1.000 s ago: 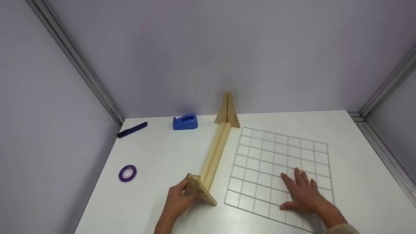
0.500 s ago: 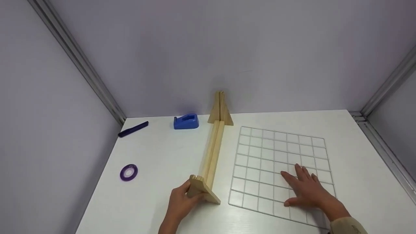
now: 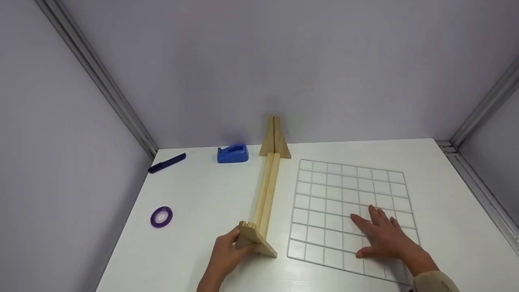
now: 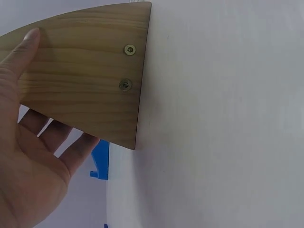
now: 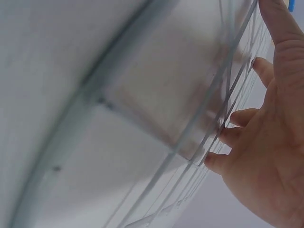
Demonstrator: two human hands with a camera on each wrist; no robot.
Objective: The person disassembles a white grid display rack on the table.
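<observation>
A wooden stand (image 3: 267, 190) stretches from near to far on the white table, a tapered upright board at each end and a grooved rail between. My left hand (image 3: 227, 252) grips its near end board (image 4: 85, 66), thumb on the outer face and fingers behind it. Two screw heads show on that face in the left wrist view. To the right lies a white wire grid panel (image 3: 334, 215), flat on the table. Spread fingers of my right hand (image 3: 383, 239) rest on its near right part; in the right wrist view the fingertips touch the wires (image 5: 190, 123).
A blue tape dispenser (image 3: 233, 153) stands by the back wall, left of the far end board. Toward the table's left edge lie a dark blue utility knife (image 3: 167, 163) and a purple-rimmed tape roll (image 3: 153, 221). Walls enclose the back and both sides.
The far end of the wooden stand has swung left, and its near end has shifted slightly right with my left hand. The grid panel has turned slightly under my right hand.
</observation>
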